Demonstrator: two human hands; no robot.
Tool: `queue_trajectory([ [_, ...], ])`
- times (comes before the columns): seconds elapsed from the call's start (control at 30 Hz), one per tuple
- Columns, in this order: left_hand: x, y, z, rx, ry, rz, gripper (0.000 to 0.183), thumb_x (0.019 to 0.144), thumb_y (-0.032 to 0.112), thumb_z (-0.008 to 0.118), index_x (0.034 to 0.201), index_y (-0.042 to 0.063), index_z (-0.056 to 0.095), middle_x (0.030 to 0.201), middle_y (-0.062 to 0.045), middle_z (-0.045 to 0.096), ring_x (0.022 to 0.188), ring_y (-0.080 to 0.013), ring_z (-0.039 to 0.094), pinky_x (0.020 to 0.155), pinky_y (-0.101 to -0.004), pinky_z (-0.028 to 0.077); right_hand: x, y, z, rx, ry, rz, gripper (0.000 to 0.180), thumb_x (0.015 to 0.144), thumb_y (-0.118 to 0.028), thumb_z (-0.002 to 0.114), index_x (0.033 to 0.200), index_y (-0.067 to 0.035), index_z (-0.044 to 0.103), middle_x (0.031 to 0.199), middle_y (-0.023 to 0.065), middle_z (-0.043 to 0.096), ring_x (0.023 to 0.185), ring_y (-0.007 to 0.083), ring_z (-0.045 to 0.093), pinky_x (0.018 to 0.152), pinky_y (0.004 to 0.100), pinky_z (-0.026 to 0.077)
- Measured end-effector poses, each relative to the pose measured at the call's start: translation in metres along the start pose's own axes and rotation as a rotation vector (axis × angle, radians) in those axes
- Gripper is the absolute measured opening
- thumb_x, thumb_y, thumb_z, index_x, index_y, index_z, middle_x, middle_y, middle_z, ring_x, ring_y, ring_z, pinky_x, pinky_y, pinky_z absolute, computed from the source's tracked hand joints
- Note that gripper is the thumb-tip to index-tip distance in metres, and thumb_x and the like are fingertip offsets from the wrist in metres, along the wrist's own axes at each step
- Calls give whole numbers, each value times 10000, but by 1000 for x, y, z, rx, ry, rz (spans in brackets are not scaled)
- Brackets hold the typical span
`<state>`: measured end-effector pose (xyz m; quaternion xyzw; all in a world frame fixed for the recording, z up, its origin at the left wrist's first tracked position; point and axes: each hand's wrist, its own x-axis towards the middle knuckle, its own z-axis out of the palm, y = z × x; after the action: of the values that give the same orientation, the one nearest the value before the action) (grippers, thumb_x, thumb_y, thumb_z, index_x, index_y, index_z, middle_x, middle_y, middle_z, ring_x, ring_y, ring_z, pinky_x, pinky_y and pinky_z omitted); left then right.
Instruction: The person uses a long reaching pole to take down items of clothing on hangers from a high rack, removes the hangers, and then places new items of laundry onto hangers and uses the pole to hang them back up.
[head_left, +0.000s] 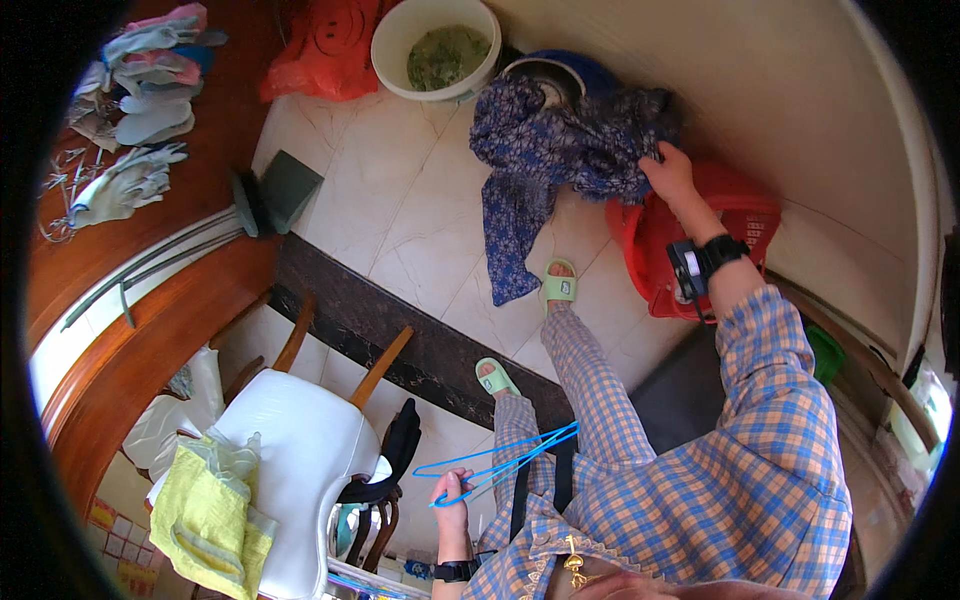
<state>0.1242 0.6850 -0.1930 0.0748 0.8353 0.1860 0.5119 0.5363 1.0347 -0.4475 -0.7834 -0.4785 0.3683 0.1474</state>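
My right hand (669, 174), stretched forward, grips one end of a dark blue garment with a pale floral print (521, 191). One long part of the garment hangs low over the floor tiles; the rest spreads in front of a blue basin (600, 71) and partly hides it. Close to my body, my left hand (452, 495) is closed around several bright blue clothes hangers (517, 457). A red plastic basket (694, 240) stands below my right forearm.
A white bucket (436, 82) holds greenish contents beside a red plastic bag (326, 52). Behind a dark stone threshold (345, 322) stands a white chair (300, 420) bearing a yellow cloth (206, 517). Gloves (127, 187) hang at the left near a dustpan (289, 191).
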Motion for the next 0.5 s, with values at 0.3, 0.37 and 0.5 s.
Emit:
queue_trajectory([
  [0.3,-13,-2,-22,82,-77,173,304,839,255,443,834,-28,554,769,-117,596,596,-122,520,554,-238,437,-195,-108,-59,436,-400,-215,214,609,-45,548,815,6,566,762,16,559,712,98,502,664,261,426],
  [0.37,-12,0,-32,102,-105,223,309,840,259,437,833,-27,555,773,-116,596,612,-126,529,557,-241,440,-238,-122,-57,521,-475,-163,224,607,-46,554,824,6,567,763,11,562,711,91,503,665,251,424],
  [0.5,-9,10,-54,181,-171,352,313,841,265,425,853,-20,556,790,-120,594,668,-145,555,559,-247,450,-319,-152,-53,892,-574,-173,211,643,-20,550,853,7,548,759,-14,553,704,68,486,638,222,408],
])
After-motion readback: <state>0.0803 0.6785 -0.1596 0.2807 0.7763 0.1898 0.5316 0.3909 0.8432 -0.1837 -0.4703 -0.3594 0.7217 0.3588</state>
